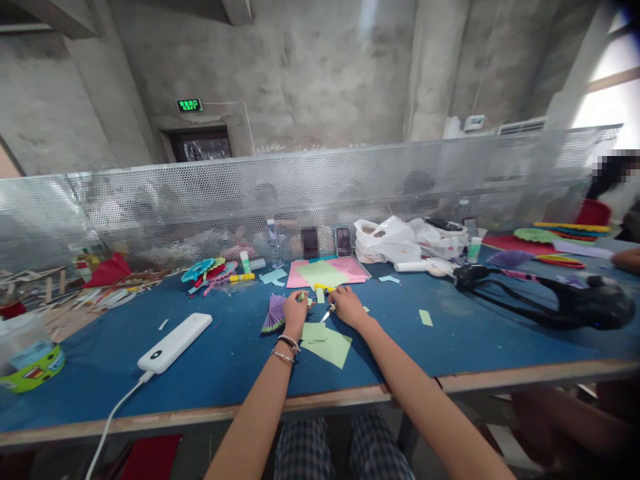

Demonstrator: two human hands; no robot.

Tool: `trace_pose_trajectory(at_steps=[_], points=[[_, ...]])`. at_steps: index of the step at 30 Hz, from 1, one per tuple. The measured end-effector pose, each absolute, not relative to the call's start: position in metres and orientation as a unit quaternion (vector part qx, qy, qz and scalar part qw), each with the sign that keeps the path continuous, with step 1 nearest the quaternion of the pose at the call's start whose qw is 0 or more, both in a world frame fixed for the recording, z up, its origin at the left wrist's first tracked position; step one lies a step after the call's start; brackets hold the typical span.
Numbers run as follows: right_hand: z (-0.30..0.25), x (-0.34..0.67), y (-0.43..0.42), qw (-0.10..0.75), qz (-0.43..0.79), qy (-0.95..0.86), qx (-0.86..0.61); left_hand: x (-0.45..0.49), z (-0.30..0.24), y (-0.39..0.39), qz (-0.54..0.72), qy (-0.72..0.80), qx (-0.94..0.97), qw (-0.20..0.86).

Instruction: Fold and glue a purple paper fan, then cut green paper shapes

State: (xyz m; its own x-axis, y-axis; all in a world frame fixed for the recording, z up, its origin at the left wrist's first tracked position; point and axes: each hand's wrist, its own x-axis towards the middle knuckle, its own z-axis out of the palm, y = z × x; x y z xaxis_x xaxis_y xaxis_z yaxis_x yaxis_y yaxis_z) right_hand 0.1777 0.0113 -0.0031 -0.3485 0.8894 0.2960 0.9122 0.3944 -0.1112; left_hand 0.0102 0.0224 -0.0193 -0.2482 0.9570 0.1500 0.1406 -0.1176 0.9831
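My left hand (pixel 295 311) is closed in a pinch on a small strip of light green paper (pixel 303 297), just right of a folded purple paper fan (pixel 275 315). My right hand (pixel 347 306) is closed round a small cutter with a yellow handle; its blade tip (pixel 327 314) points toward the left hand. Sheets of light green paper (pixel 327 343) lie on the blue table (pixel 225 360) just below both hands. A stack of pink and green paper (pixel 327 272) lies beyond the hands.
A white power bank (pixel 175 341) with a cable lies at the left. Finished paper fans (pixel 207 270), a glue stick (pixel 245 261), a bottle (pixel 273 241), two phones, plastic bags (pixel 390 241) and a black bag (pixel 565 300) stand about. A perforated metal screen (pixel 320 193) closes the far edge. Another person's arm (pixel 627 257) shows at the right.
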Motion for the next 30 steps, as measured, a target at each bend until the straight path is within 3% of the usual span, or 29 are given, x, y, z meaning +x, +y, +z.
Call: trace_pose_trajectory(at_steps=[12,30], points=[[-0.005,0.178,0.011,0.157,-0.035,-0.818,-0.552,0.012,-0.012,0.014,0.589,0.567,0.447,0.362],[-0.002,0.176,0.008,0.161,-0.036,-0.82,-0.548,0.012,-0.008,0.016,0.535,0.6,0.494,0.331]])
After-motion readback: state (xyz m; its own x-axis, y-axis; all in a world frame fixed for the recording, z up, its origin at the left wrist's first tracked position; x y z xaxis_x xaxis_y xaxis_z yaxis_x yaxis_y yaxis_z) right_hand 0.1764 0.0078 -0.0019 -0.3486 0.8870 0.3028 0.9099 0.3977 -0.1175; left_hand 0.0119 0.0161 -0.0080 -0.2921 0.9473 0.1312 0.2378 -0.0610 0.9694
